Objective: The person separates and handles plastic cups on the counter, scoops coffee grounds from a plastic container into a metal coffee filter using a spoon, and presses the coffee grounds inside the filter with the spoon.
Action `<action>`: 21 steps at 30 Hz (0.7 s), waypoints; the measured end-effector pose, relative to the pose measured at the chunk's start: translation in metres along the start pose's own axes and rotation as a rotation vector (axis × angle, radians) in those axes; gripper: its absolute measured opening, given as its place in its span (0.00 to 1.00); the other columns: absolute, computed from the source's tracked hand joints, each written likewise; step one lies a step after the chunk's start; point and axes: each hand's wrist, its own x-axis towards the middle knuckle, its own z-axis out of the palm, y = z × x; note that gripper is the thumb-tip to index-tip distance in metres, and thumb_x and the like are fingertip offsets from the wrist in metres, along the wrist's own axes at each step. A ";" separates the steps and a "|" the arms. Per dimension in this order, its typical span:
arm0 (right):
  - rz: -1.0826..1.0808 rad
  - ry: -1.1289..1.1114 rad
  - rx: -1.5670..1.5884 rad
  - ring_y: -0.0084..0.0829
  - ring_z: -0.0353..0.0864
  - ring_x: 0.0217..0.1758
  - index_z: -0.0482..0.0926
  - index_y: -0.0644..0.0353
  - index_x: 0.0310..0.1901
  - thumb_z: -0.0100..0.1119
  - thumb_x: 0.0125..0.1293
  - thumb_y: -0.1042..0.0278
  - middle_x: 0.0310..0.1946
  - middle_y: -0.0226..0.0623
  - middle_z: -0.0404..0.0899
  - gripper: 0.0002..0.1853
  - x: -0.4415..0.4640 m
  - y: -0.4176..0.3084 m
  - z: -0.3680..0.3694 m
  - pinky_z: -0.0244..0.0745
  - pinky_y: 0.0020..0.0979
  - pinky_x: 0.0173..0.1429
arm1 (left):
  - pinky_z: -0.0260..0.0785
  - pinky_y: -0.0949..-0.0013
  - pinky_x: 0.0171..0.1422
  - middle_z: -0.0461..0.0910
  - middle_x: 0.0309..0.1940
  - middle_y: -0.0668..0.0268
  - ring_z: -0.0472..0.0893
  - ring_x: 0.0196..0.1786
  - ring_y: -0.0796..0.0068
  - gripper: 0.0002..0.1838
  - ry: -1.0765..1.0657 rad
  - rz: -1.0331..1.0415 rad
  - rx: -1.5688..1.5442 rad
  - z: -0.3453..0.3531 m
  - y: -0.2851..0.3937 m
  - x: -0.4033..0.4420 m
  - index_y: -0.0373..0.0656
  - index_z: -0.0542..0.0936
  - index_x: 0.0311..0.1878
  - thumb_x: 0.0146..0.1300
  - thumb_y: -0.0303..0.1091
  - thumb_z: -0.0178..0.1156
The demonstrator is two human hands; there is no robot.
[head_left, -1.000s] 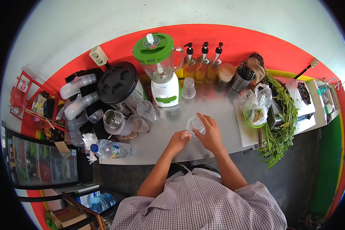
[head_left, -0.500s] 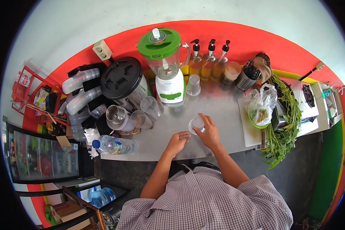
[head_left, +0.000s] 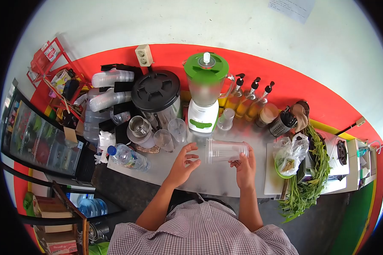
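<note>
The largest thing is the metal table, whose front edge runs before the person. Near its left back corner stands the big container with a black lid, and to the right of it, close to the back edge, the blender. Toward the right edge lie the leafy greens. At the left front corner the water bottle lies on its side.

Of the two hands, the right hand has its thumb and fingers closed around the right end of the clear cup. The left hand has its fingers spread and curved, just beside the other end, and does not touch it.

The clear cup is above the middle of the table, between the front edge and the blender, turned on its side. Several rim lines show at its left end, so it may be a few cups nested; one cannot tell surely.

Such thin plastic probably bends easily, so a light grip around the firm end is better than a squeeze in the middle. The spread fingers do well to meet the rim from outside, evenly, without touching the inner wall.
</note>
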 end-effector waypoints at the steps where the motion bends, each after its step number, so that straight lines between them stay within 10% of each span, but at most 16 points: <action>1: 0.001 -0.007 -0.002 0.30 0.85 0.46 0.65 0.60 0.79 0.58 0.84 0.59 0.55 0.38 0.83 0.29 -0.001 -0.003 0.004 0.79 0.31 0.47 | 0.73 0.63 0.69 0.72 0.78 0.61 0.80 0.67 0.68 0.41 -0.015 0.031 -0.042 0.000 0.011 -0.001 0.47 0.65 0.85 0.73 0.31 0.72; 14: 0.006 -0.240 0.088 0.33 0.87 0.51 0.62 0.59 0.79 0.65 0.79 0.53 0.62 0.41 0.81 0.36 0.012 -0.021 0.073 0.83 0.33 0.47 | 0.68 0.54 0.79 0.68 0.85 0.58 0.74 0.80 0.60 0.47 -0.004 0.265 0.168 -0.040 0.098 -0.028 0.49 0.66 0.87 0.68 0.34 0.77; 21: -0.055 -0.362 0.079 0.35 0.88 0.53 0.62 0.58 0.78 0.68 0.76 0.55 0.63 0.42 0.80 0.37 0.019 -0.027 0.138 0.85 0.33 0.45 | 0.80 0.62 0.64 0.87 0.64 0.49 0.87 0.64 0.61 0.34 0.223 0.354 0.372 -0.080 0.136 -0.046 0.42 0.77 0.79 0.72 0.33 0.74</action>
